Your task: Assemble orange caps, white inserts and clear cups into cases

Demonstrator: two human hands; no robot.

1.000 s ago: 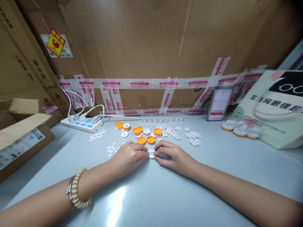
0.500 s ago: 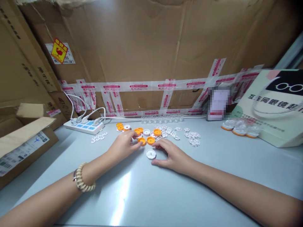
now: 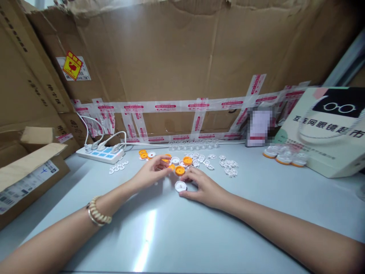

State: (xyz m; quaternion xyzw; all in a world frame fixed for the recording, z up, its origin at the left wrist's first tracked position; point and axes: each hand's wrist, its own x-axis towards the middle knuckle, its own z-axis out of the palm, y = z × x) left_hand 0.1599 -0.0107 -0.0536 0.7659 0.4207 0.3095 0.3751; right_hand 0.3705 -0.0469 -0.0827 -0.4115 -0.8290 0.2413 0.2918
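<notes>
My left hand (image 3: pixel 154 170) pinches a small round orange plastic part (image 3: pixel 171 167) between thumb and fingers; the fingers cover most of it. My right hand (image 3: pixel 203 187) grips a shallow round white plastic part (image 3: pixel 180 186) by its right side, with the thumb at the near edge and fingers at the far edge. Just beyond that white part lies an orange round part (image 3: pixel 180 171) with a hole in its middle. Another orange part (image 3: pixel 187 161) and a white ring-shaped part (image 3: pixel 175 161) sit behind it among similar pieces.
Small white cut-out pieces (image 3: pixel 229 167) lie to the right, and little white pieces (image 3: pixel 116 168) to the left. Clear round pieces (image 3: pixel 194 144) line the back. A power strip (image 3: pixel 100 153), phone (image 3: pixel 259 127), capped clear parts (image 3: pixel 285 155), paper bag (image 3: pixel 322 152) and carton (image 3: pixel 34 182) surround these.
My left thumb and fingers have closed on the orange part, which has come up slightly and tilted. My right fingers have closed in on the white part. The view has shifted a little.
</notes>
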